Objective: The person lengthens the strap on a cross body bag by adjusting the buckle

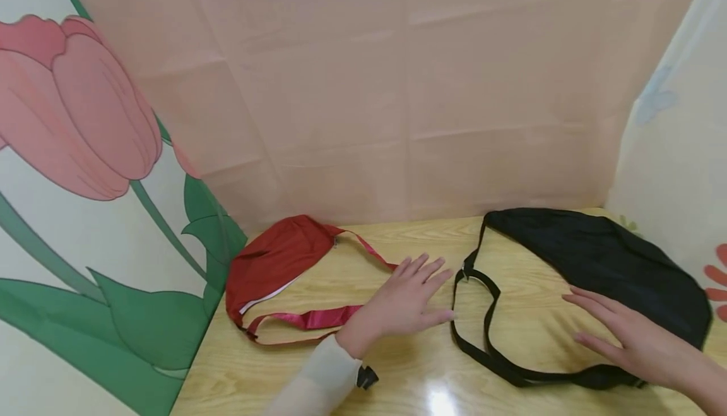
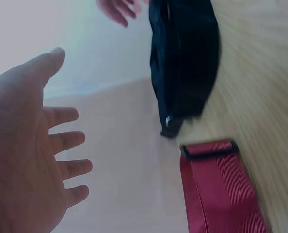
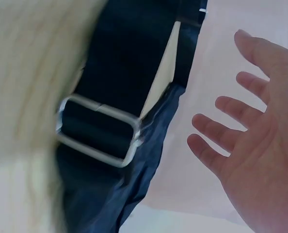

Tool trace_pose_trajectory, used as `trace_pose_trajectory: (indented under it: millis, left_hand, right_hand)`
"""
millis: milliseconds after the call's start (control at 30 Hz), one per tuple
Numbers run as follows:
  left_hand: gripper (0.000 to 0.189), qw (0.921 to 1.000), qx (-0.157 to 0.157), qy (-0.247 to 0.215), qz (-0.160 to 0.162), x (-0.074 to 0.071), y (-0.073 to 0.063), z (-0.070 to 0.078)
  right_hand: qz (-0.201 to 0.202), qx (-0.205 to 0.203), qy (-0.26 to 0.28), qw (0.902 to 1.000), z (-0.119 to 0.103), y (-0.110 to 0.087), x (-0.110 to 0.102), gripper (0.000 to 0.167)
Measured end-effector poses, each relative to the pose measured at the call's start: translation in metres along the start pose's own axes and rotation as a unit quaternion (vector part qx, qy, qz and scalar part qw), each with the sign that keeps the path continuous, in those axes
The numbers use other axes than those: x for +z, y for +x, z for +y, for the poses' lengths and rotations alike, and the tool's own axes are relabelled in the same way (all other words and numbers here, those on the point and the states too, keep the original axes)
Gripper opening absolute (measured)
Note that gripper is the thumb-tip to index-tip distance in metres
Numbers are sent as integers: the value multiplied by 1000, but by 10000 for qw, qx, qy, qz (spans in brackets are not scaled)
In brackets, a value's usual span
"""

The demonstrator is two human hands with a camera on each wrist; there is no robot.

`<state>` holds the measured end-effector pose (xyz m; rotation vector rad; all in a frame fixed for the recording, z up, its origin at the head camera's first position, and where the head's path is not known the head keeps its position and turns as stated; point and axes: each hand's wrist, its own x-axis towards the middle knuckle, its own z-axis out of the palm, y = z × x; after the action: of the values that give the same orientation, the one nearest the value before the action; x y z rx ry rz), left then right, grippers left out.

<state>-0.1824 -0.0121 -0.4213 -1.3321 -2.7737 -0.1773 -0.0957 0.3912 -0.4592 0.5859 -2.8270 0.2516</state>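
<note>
A red waist bag (image 1: 278, 261) lies on the left of the table, its strap (image 1: 326, 318) running to the right under my left hand (image 1: 403, 299). That hand hovers with fingers spread and holds nothing. On the right lies a larger black bag (image 1: 602, 255), with its black strap (image 1: 528, 375) looped toward the middle. My right hand (image 1: 636, 337) is held over the front of the black bag, fingers straight, nothing in it. In the right wrist view a metal slider buckle (image 3: 99, 130) sits on the black strap. The left wrist view shows a dark slider (image 2: 209, 149) on the red strap.
The wood-grain table (image 1: 409, 353) meets a pinkish creased backdrop (image 1: 409, 100) behind the bags. A panel with a painted tulip (image 1: 85, 100) stands at the left, and a pale panel with flower prints (image 1: 681, 151) at the right. A black clip (image 1: 366, 377) shows beside my left sleeve.
</note>
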Motion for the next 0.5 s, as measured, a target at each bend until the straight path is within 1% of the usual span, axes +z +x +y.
trace_pose_trajectory:
  millis: [100, 233, 367, 500]
  left_hand:
    - [77, 9997, 115, 53, -192, 1, 8, 12]
    - [77, 9989, 318, 80, -330, 2, 17, 28]
    - [77, 9976, 499, 66, -480, 5, 24, 41]
    - [76, 9955, 718, 163, -599, 8, 32, 53]
  right_hand:
    - [-284, 260, 95, 9992, 2, -11, 0, 65]
    - [-694, 661, 222, 9951, 4, -23, 1, 68]
    - [-785, 853, 236, 9930, 8, -34, 1, 72]
    - [-924, 1069, 332, 9894, 13, -43, 1, 79]
